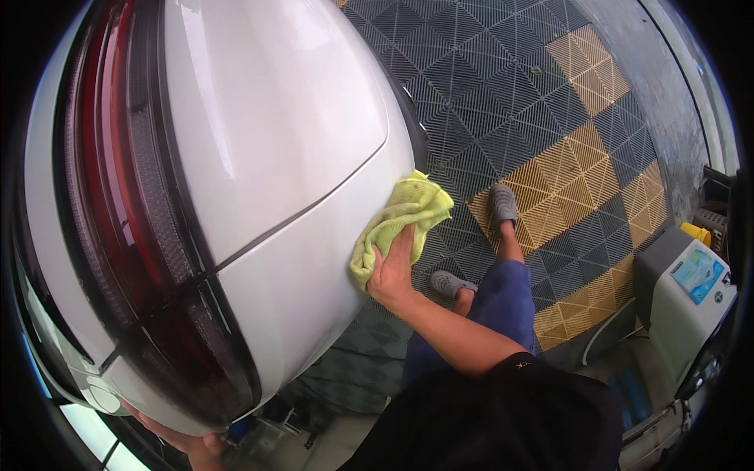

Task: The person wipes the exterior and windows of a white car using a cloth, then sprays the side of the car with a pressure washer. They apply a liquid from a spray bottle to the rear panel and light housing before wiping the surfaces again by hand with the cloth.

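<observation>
My right hand [393, 272] presses a folded yellow-green microfiber cloth [406, 218] against the side of a white car's rear corner [306, 259]. The cloth lies below the panel seam, at the edge of the bodywork, and partly hides my fingers. At the lower left, my left hand [182, 438] rests against the car beneath the tail light [135, 194], its thumb apart from the fingers. Some of its fingers are partly hidden by the picture's dark rim. The red and dark tail light runs down the left side, bordered by black trim.
Dark and tan plastic grid tiles [554, 194] cover the floor beside the car. My feet, in grey clogs [502, 203], stand on them. To the right are a grey and white machine [683, 294] bearing a blue label, a yellow object [696, 233] and a pale hose [607, 329].
</observation>
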